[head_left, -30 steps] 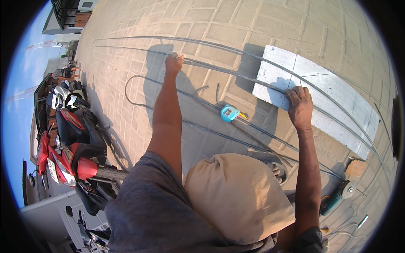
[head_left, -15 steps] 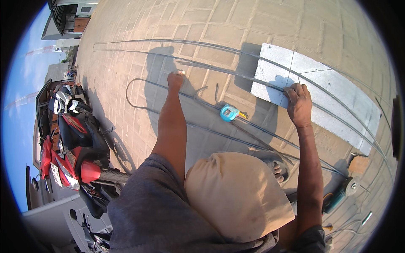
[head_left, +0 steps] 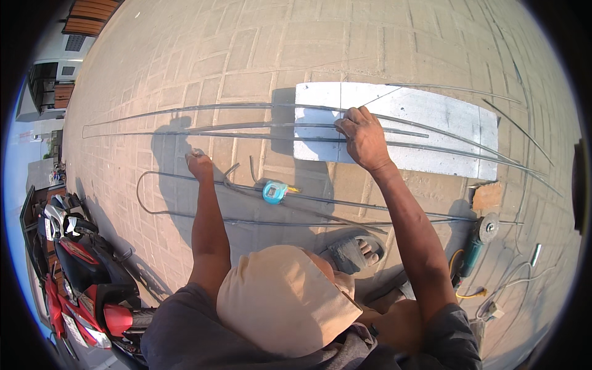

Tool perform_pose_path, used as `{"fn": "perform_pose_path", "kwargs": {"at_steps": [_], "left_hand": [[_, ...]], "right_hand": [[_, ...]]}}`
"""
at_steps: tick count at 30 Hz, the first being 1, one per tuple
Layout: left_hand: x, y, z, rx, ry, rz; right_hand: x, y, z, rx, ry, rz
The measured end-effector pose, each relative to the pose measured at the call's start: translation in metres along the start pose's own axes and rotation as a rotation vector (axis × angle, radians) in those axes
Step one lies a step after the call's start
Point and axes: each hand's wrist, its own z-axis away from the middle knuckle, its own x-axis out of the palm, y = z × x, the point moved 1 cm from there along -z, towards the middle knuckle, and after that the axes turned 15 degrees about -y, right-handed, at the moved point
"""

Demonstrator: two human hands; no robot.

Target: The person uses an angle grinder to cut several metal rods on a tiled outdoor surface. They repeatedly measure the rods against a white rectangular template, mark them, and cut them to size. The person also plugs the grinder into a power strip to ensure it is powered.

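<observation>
My right hand (head_left: 364, 139) has closed fingers on a thin dark metal rod (head_left: 246, 126) lying across a long white block (head_left: 450, 154), with more long rods alongside. My left hand (head_left: 199, 161) hangs below the rods, pinched on a small thing I cannot make out, apart from them. A bent U-shaped rod (head_left: 141, 191) lies nearer me, and a teal tape measure (head_left: 273, 192) rests by it on the paving. Two short bent rod pieces are just left of the tape.
An angle grinder (head_left: 478, 246) with a cord lies at the right, near a brown brick-like piece (head_left: 486, 196). My sandalled foot (head_left: 361, 253) is beside the rods. Parked motorbikes (head_left: 92, 296) and buildings (head_left: 55, 92) line the left edge of the paved yard (head_left: 259, 49).
My left hand has dropped from the rods to below them. My right hand stays on the rod. The view has turned, so the rods now run more level across it.
</observation>
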Motion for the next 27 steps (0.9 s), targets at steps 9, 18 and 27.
{"fn": "perform_pose_path", "kwargs": {"at_steps": [9,18,27], "left_hand": [[-0.018,0.173,0.023,0.355,-0.001,0.168],[-0.013,0.267,0.018,0.741,-0.362,0.236],[-0.047,0.407,0.029,1.209,-0.717,0.020]], "right_hand": [[-0.075,0.049,-0.141,0.023,0.188,0.340],[-0.133,0.088,-0.059,-0.005,-0.159,0.425],[-0.279,0.129,0.335,1.031,-0.639,0.199]]}}
